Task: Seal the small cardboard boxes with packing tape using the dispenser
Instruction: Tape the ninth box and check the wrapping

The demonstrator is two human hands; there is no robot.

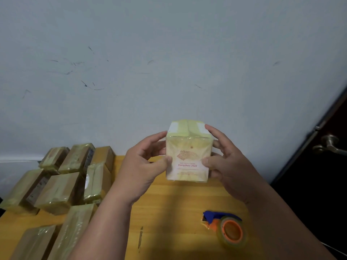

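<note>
A small white box (187, 147) with a red "Hangzhou 2022" logo is held up above the far part of the wooden table (169, 212). Yellowish tape covers its front and top. My left hand (144, 166) grips its left side, thumb on the front face. My right hand (223, 158) grips its right side the same way. The tape dispenser (225, 228), blue with an orange core and a roll of clear tape, lies on the table near the right edge, below my right forearm, with no hand on it.
Several taped brown cardboard boxes (60, 190) are stacked on the table's left side, reaching to the front left corner. A pale wall (169, 62) stands right behind the table. A dark door with a metal handle (328, 145) is at the right.
</note>
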